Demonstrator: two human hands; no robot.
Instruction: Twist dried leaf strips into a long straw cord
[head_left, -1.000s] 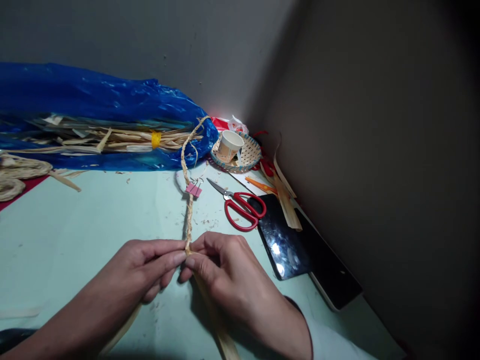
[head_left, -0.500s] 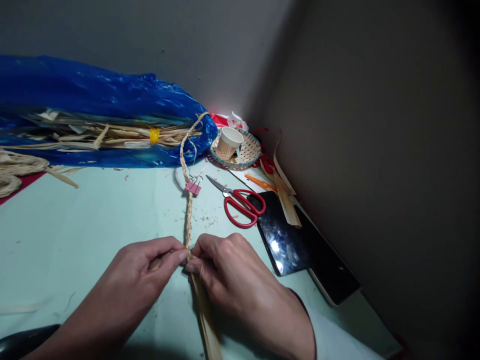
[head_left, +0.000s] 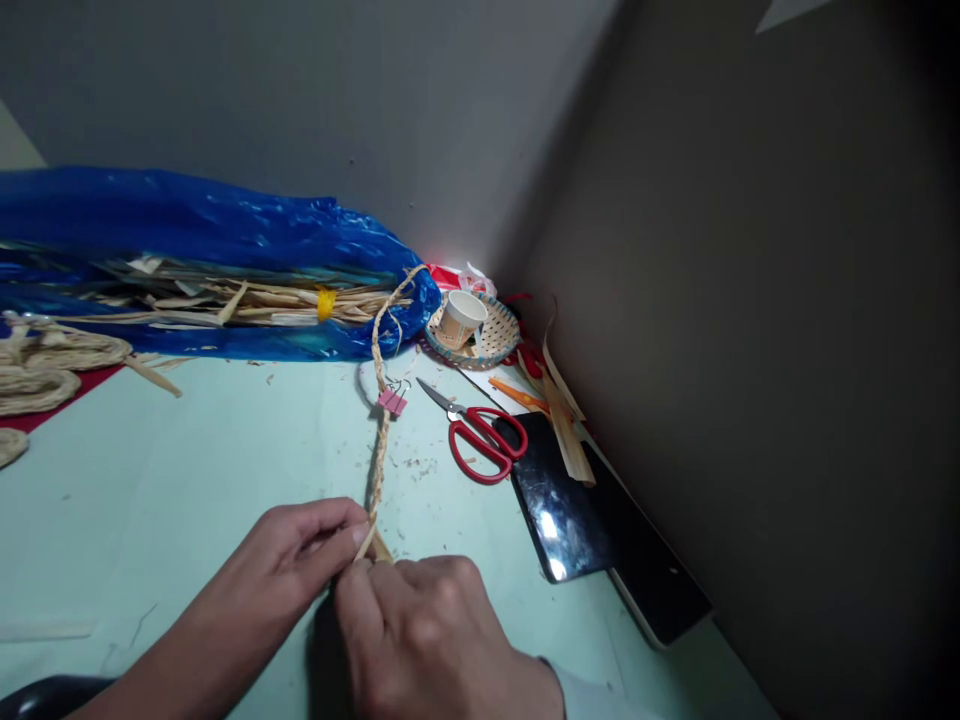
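Note:
A braided straw cord [head_left: 379, 455] runs down the table from the blue bag's right end, with a pink binder clip [head_left: 392, 402] on its upper part. My left hand [head_left: 300, 560] pinches the braid's lower end between thumb and index finger. Just below and to the right, my right hand [head_left: 427, 620] is closed on the loose straw strands [head_left: 367, 542] that leave the braid. One strand slants down-left into its fingers; the strands' far ends are hidden under this hand.
Red-handled scissors [head_left: 480, 440] lie right of the braid, touching a black phone [head_left: 559, 510]. Behind are a woven basket [head_left: 504, 335] holding a paper cup [head_left: 461, 318], and a blue bag [head_left: 225, 215] with straw bundles. Coiled braid [head_left: 45, 370] sits far left.
My right hand has moved down and left, turned knuckles up, and now pulls a strand across below the braid. My left hand keeps its pinch. The view has tilted slightly upward.

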